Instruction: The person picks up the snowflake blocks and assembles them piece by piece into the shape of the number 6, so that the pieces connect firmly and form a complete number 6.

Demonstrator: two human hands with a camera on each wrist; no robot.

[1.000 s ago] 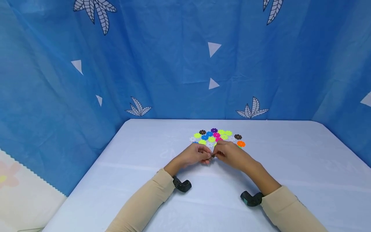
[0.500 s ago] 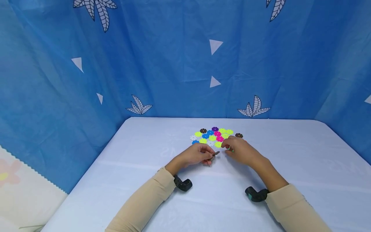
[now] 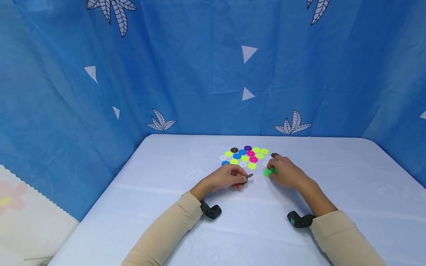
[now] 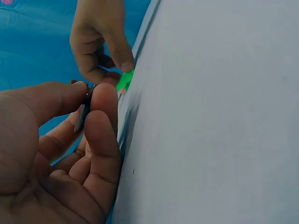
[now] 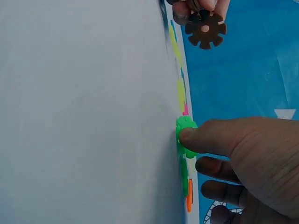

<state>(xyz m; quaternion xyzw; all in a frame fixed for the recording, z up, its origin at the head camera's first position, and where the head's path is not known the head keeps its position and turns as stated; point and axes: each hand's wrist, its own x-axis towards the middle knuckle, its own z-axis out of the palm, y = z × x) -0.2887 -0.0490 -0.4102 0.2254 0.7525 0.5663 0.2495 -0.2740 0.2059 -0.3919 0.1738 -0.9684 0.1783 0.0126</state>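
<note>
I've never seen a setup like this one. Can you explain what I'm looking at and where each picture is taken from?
There is no machine here: a person works with two bare hands. The wide picture comes from a camera on the head, looking forward and down. The two closer ones come from the black wrist cameras, one per arm, each looking at its own hand's work.

On the white-covered table lie small flower-shaped discs in yellow, blue, pink, white, purple, brown and other colours. The left hand pinches at least one brown disc. The right hand pinches a green disc.
</note>
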